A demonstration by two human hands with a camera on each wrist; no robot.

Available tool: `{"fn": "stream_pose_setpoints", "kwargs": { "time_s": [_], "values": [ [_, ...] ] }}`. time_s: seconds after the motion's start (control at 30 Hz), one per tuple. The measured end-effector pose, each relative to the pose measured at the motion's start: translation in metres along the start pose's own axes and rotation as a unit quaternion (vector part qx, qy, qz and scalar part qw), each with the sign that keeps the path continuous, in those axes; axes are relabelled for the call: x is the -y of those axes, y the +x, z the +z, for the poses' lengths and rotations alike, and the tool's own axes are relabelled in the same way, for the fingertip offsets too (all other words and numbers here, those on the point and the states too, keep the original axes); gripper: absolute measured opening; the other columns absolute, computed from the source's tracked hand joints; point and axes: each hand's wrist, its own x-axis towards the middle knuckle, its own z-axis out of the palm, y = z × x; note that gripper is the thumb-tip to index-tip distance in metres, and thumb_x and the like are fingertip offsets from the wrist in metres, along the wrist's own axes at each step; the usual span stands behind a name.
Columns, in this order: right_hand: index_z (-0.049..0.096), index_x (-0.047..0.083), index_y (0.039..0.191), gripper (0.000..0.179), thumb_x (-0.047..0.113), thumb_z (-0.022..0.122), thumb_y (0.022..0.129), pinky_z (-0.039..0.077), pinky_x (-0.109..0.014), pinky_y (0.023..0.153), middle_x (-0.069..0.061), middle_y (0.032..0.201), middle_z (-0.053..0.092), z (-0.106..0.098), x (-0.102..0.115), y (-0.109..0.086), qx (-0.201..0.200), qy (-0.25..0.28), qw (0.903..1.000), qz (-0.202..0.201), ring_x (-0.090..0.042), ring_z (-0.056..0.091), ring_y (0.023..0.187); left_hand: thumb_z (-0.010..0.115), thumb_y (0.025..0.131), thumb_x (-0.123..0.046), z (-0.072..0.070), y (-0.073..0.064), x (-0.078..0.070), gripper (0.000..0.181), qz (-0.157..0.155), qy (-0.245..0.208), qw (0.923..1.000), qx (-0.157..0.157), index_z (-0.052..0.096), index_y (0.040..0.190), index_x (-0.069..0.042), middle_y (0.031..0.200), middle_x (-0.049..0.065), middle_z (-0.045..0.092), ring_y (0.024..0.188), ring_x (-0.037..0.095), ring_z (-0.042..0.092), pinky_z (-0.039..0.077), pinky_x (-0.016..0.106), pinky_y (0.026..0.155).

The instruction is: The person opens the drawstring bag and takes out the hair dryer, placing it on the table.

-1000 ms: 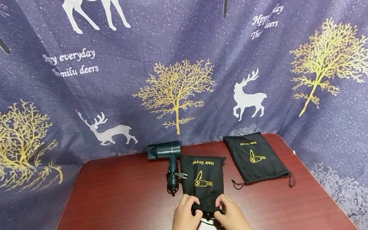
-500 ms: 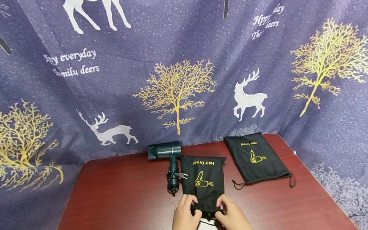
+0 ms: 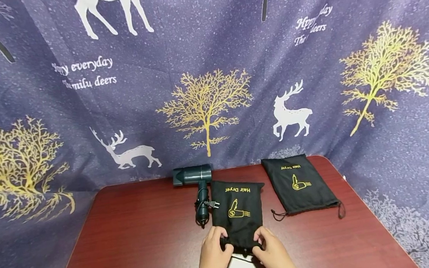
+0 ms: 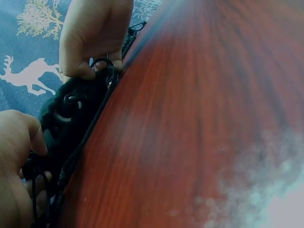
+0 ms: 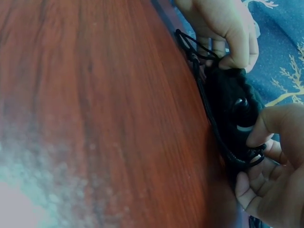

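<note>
A black drawstring bag (image 3: 239,208) printed "Hair Dryer" lies flat at the table's middle, its mouth facing me. At the left side of the mouth, my left hand (image 3: 213,251) pinches the gathered edge between thumb and fingers. My right hand (image 3: 271,250) grips the right side the same way. Between them the mouth gapes, and a dark object with a shiny rounded part (image 5: 243,107) shows inside; its kind is hidden. A loose drawcord (image 4: 97,116) runs along the lower rim of the mouth.
Touching or nearly touching the bag's left side is a dark green hair dryer (image 3: 192,175), its cord wrapped round the handle and its plug beside the bag. A second black drawstring bag (image 3: 299,184) lies flat at back right. A patterned cloth (image 3: 206,37) hangs behind the reddish table (image 3: 143,238).
My hands have drawn slightly apart, left hand leftward and right hand rightward, spreading the bag's mouth a little wider. The hair dryer and second bag stay put.
</note>
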Motion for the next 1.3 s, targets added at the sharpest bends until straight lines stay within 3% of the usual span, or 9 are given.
{"fn": "stream_pose_setpoints", "kwargs": {
  "time_s": [0.5,0.83,1.13,1.3],
  "values": [
    [0.054,0.021,0.088,0.028,0.001,0.067,0.074,0.036,-0.019,0.054,0.004,0.084,0.047,0.0009,-0.0021,-0.0013,-0.010,0.003,0.9999,-0.011,-0.002,0.037,0.057,0.071,0.067,-0.008,0.0004,0.0002,0.0039,0.031,0.019,-0.003,0.9993,-0.030,0.055,0.089,-0.022,0.088,-0.013,0.051,0.079,0.008,0.053,0.042,0.028,0.071],
    [0.055,0.020,0.089,0.025,0.002,0.066,0.075,0.041,-0.021,0.051,0.002,0.086,0.046,-0.0034,-0.0045,-0.0020,-0.005,0.011,0.9999,0.004,-0.003,0.039,0.055,0.071,0.070,-0.007,-0.0057,0.0014,0.0054,0.030,-0.011,-0.003,0.9998,-0.014,0.054,0.088,-0.023,0.089,-0.011,0.052,0.080,0.008,0.052,0.043,0.029,0.070],
    [0.055,0.021,0.088,0.026,0.003,0.067,0.074,0.038,-0.020,0.053,0.004,0.083,0.046,-0.0037,-0.0044,-0.0023,-0.015,0.002,0.9999,0.005,-0.003,0.038,0.056,0.071,0.068,-0.006,-0.0065,0.0006,0.0058,0.031,-0.001,-0.008,0.9996,-0.027,0.055,0.089,-0.023,0.089,-0.011,0.052,0.079,0.007,0.052,0.043,0.027,0.069],
    [0.056,0.017,0.091,0.025,0.003,0.066,0.074,0.044,-0.021,0.048,0.001,0.085,0.046,-0.0044,-0.0033,-0.0034,-0.014,0.028,0.9994,0.013,-0.004,0.042,0.051,0.071,0.069,-0.007,-0.0056,0.0004,0.0063,0.031,0.000,-0.009,0.9997,-0.023,0.055,0.090,-0.022,0.091,-0.011,0.052,0.081,0.007,0.053,0.045,0.028,0.072]
  ]
}}
